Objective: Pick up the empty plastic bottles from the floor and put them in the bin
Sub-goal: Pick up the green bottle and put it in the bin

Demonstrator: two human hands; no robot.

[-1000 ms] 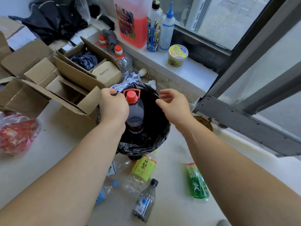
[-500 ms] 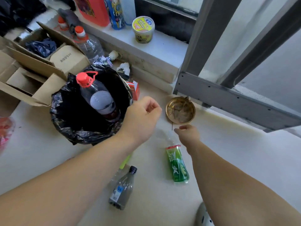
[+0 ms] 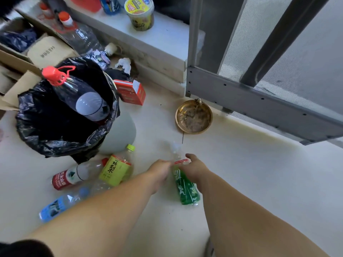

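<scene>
Head view: I see both hands at frame centre on green bottle [image 3: 186, 190] lying on floor. L hand [image 3: 160, 171] & R hand [image 3: 195, 168] pinch its neck end. Bin [image 3: 46, 127] w/ black liner at mid-left, well apart.

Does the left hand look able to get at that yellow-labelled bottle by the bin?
Probably yes. The yellow-labelled bottle lies uncovered on the floor just left of the left hand, which is now at the green bottle; nothing stands between them.
</scene>
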